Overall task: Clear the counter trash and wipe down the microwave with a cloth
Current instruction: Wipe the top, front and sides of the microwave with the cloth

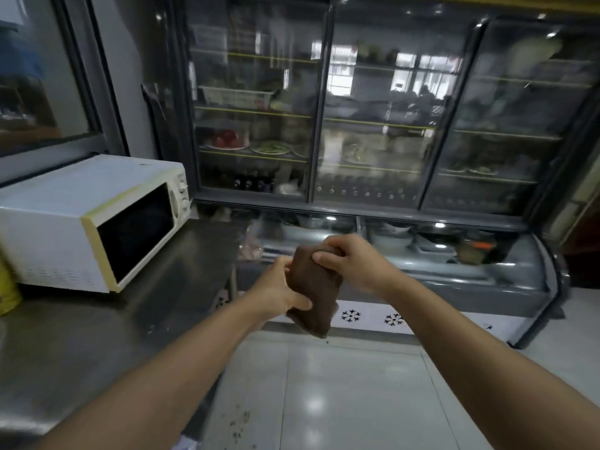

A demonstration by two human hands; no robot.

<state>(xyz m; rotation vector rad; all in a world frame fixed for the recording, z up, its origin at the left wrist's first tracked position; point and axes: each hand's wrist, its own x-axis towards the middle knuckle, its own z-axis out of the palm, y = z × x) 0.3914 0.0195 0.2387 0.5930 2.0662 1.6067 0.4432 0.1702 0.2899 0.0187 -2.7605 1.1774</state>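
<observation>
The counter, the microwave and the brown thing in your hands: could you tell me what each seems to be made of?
The counter looks like brushed stainless steel: grey, with dull smeared reflections. The microwave seems to have a white painted shell with a yellowed, probably plastic front frame and a dark glossy door window. The brown cloth, gripped by the left hand and right hand, looks like soft matte fabric, folded; motion blur hides its weave.

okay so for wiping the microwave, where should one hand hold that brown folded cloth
Probably mid-pad, from the side. The brown cloth is a thick folded pad, already gripped by left hand and right hand; that leaves a broad face for the microwave.
</observation>
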